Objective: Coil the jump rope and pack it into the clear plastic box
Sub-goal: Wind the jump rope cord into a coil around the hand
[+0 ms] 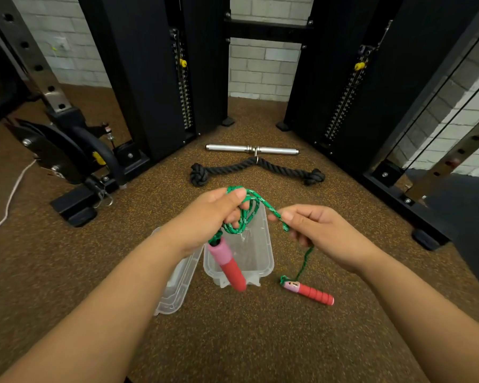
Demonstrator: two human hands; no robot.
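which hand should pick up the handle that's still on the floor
Right. The right hand already pinches the green rope running down to the floor handle on its side; the left hand is full of coils.

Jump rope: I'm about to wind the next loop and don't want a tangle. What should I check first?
1. Coil held in left hand: ok.
2. Right hand pinching the rope: ok.
3. Box open, lid off beside it: ok.
4. Hanging handle clear of the box: cannot tell.
5. Second handle on the floor, its tail free to pull: ok.
6. Loops untwisted: cannot tell.
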